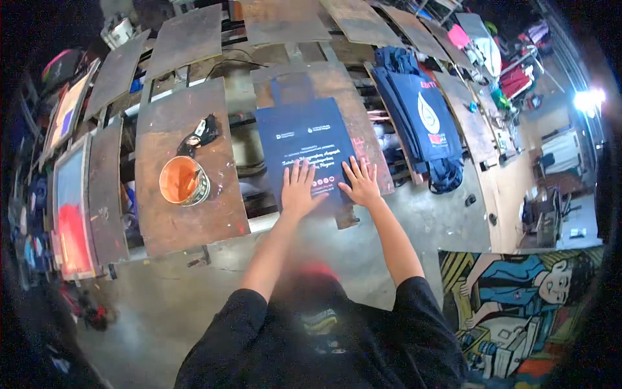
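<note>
A dark blue printed tote bag (291, 129) lies flat on a stained wooden board (363, 136), its handle loop pointing away from me. My left hand (299, 191) rests palm down on the lower middle of the bag with fingers stretched out, partly over the white print. My right hand (361, 185) is spread palm down on the bag's lower right edge and the board beside it. Both hands appear to hold nothing.
An orange-lined bucket (183, 180) and a dark tool (199, 136) sit on the left board (155, 227). Stacked blue bags (414, 104) lie to the right. A screen frame (72, 175) is at far left. Other boards (181, 39) line the back. A mural (512, 298) shows lower right.
</note>
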A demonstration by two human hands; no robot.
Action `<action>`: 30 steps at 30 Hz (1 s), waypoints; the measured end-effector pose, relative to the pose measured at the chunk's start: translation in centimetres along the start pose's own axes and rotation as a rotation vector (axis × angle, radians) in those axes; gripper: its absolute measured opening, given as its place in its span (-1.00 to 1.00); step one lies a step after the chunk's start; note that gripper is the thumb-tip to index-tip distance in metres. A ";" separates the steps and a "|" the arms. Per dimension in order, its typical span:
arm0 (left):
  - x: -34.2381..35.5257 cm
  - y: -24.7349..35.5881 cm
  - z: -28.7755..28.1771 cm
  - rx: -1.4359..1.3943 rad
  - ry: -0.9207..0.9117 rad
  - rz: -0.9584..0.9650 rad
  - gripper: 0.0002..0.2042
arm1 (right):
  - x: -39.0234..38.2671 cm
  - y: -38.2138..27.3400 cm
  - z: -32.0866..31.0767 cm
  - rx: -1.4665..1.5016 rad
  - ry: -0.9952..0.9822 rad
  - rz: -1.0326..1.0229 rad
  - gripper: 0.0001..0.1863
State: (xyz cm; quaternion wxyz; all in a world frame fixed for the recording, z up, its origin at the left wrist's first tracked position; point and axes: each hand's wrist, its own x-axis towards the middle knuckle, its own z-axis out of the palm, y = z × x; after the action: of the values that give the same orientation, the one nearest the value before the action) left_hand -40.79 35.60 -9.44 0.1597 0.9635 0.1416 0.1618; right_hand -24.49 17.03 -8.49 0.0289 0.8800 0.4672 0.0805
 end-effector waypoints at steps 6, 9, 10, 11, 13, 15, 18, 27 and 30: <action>-0.4 -0.6 0.4 -0.058 -0.019 -0.051 -0.04 | 3.1 -0.8 -5.3 0.032 -0.431 -0.120 -0.01; -0.3 -0.5 0.5 -0.026 -0.066 -0.035 -0.06 | 3.4 -1.0 -4.4 0.249 -0.435 -0.143 0.03; 0.0 -0.4 0.6 -0.029 -0.072 -0.034 -0.07 | 3.3 -0.8 -4.1 0.246 -0.444 -0.146 0.03; 0.1 -0.7 0.6 -0.026 -0.080 -0.032 -0.07 | 3.4 -1.0 -3.8 0.284 -0.425 -0.119 0.03; 0.0 -0.9 0.3 -0.031 -0.080 -0.037 -0.07 | 3.4 -1.1 -3.3 0.326 -0.408 -0.097 0.03; 0.0 -1.0 0.1 -0.026 -0.065 -0.049 -0.07 | 3.2 -0.5 -2.5 0.427 -0.334 -0.109 0.02; 0.6 -0.6 0.5 -0.081 0.001 0.023 -0.05 | 1.8 1.1 -0.7 0.559 -0.183 -0.164 0.02; 1.4 0.2 0.0 0.005 -0.163 -0.104 -0.04 | 0.9 0.3 -1.0 0.575 -0.213 -0.098 -0.05; 3.4 1.8 0.0 0.012 -0.300 -0.232 -0.20 | 1.1 0.4 -1.4 0.540 -0.217 -0.064 -0.05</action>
State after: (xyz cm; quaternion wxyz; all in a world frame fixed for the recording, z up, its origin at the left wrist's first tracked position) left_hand -37.32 35.11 -7.86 0.1907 0.9549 0.2274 -0.0040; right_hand -23.82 17.72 -6.94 -0.1539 0.8443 0.4933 -0.1421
